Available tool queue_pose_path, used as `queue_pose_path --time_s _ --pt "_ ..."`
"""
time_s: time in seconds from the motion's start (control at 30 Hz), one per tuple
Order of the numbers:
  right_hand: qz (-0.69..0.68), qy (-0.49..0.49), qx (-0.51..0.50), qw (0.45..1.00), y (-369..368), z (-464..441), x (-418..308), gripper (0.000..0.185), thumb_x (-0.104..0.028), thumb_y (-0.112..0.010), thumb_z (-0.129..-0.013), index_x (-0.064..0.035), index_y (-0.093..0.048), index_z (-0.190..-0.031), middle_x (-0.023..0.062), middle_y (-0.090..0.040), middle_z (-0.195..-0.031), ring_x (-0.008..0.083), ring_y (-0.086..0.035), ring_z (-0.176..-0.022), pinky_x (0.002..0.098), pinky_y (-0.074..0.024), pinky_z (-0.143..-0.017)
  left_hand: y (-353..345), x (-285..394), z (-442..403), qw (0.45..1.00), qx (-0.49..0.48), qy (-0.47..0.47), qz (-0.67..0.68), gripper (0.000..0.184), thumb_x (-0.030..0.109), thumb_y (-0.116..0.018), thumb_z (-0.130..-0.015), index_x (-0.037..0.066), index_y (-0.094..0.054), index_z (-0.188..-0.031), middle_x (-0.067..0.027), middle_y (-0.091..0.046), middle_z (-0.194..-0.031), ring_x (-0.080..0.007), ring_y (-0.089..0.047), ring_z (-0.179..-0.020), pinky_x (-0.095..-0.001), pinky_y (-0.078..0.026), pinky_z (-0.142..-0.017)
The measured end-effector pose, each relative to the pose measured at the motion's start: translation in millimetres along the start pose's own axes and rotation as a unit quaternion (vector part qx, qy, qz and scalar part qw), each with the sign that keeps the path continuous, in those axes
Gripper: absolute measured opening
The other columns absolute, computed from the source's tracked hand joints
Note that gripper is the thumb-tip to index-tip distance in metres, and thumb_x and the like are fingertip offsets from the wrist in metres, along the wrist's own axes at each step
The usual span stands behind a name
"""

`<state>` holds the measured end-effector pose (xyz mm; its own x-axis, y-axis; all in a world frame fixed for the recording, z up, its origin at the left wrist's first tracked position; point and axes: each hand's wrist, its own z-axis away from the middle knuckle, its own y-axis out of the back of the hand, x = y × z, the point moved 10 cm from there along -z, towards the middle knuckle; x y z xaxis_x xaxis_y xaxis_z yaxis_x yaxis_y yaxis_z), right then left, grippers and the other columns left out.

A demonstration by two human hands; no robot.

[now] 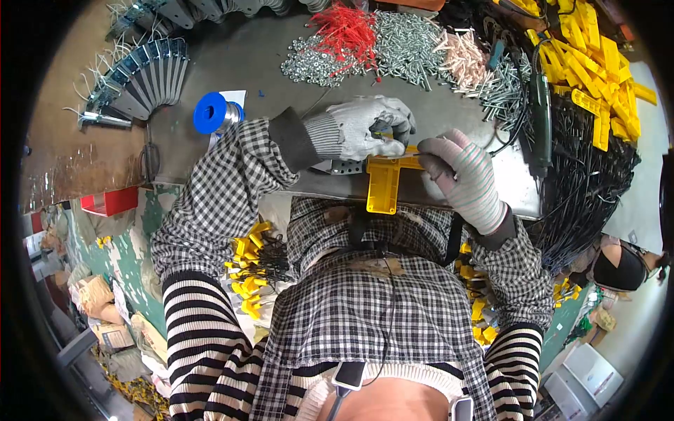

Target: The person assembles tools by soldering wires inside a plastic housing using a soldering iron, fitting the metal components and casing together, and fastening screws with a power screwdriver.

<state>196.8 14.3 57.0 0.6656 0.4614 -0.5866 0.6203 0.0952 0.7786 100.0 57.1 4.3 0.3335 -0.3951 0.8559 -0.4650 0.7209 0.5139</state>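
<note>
- Checked apron (382, 309) nearest me
- Left hand (366, 125) curled, contents unclear; right hand (465, 174) pinching a thin piece (413, 154)
- Yellow casing (382, 188) overhanging, screws (404, 45) heaped ahead, probably for reach

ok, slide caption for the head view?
Gloved left hand and gloved right hand at a yellow part, loose screws piled beyond.

A single head-worn camera is looking forward and steeply down.
Its wide view is curving inside a dark rim, taking in the wearer's torso (386, 309) close by at six o'clock, the counter (246, 59) toward twelve, the left hand (361, 128) just past twelve, the right hand (469, 177) near two.
</note>
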Motion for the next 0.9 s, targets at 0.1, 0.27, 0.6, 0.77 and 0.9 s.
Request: queue_pose_path --time_s 0.1,0.27,0.6,0.77,0.9 --pt "-0.026 -0.009 0.012 1.0 -3.1 5.6 8.4 0.016 -0.008 -0.07 -0.079 -0.0086 -0.065 -0.094 0.0091 -0.057 -0.078 0.029 -0.062 -0.069 0.0382 -0.0491 -0.058 -1.0 -0.1 3.7 0.99 0.054 -0.008 0.128 0.02 0.016 -0.066 -0.084 0.004 -0.063 -0.099 -0.008 -0.059 -0.113 -0.0231 -0.059 -0.103 -0.0352 -0.047 -0.091" --pt "-0.03 -0.014 0.025 0.999 -3.0 8.6 8.4 0.015 -0.007 -0.07 -0.08 -0.0085 -0.064 -0.094 0.009 -0.057 -0.078 0.0291 -0.062 -0.067 0.0373 -0.0491 -0.058 7.5 15.6 7.5 0.989 0.137 -0.039 -0.023 0.017 0.012 -0.064 -0.084 0.004 -0.062 -0.098 -0.007 -0.064 -0.098 -0.0265 -0.062 -0.092 -0.036 -0.048 -0.087" --pt "-0.012 -0.032 0.02 0.999 -13.4 13.7 10.5 0.016 -0.009 -0.071 -0.078 -0.0087 -0.066 -0.093 0.0095 -0.061 -0.083 0.029 -0.062 -0.069 0.0369 -0.049 -0.058 24.0 10.0 17.5 0.987 0.144 -0.061 -0.045 0.017 0.012 -0.054 -0.091 0.001 -0.063 -0.102 -0.0086 -0.062 -0.109 -0.02 -0.061 -0.099 -0.0332 -0.049 -0.09" --pt "0.193 0.125 0.073 0.97 1.0 14.4 -30.3 0.024 -0.012 -0.07 -0.068 -0.0157 -0.069 -0.092 -0.0024 -0.063 -0.107 0.0209 -0.056 -0.097 0.0389 -0.0431 -0.085 0.2 -8.2 3.1 0.998 0.057 -0.007 -0.012 0.025 0.019 -0.058 -0.091 0.0 -0.061 -0.106 -0.0082 -0.061 -0.11 -0.0159 -0.056 -0.105 -0.0323 -0.045 -0.095" --pt "0.189 0.194 -0.005 0.963 -24.0 45.5 -29.5 0.028 -0.012 -0.07 -0.068 -0.014 -0.068 -0.095 -0.0014 -0.062 -0.104 0.0202 -0.058 -0.093 0.0382 -0.0445 -0.084 -9.5 -35.4 -4.7 0.973 -0.165 0.044 0.153 0.023 0.009 -0.066 -0.082 0.0 -0.059 -0.102 -0.0071 -0.06 -0.106 -0.0135 -0.055 -0.097 -0.0303 -0.044 -0.09"
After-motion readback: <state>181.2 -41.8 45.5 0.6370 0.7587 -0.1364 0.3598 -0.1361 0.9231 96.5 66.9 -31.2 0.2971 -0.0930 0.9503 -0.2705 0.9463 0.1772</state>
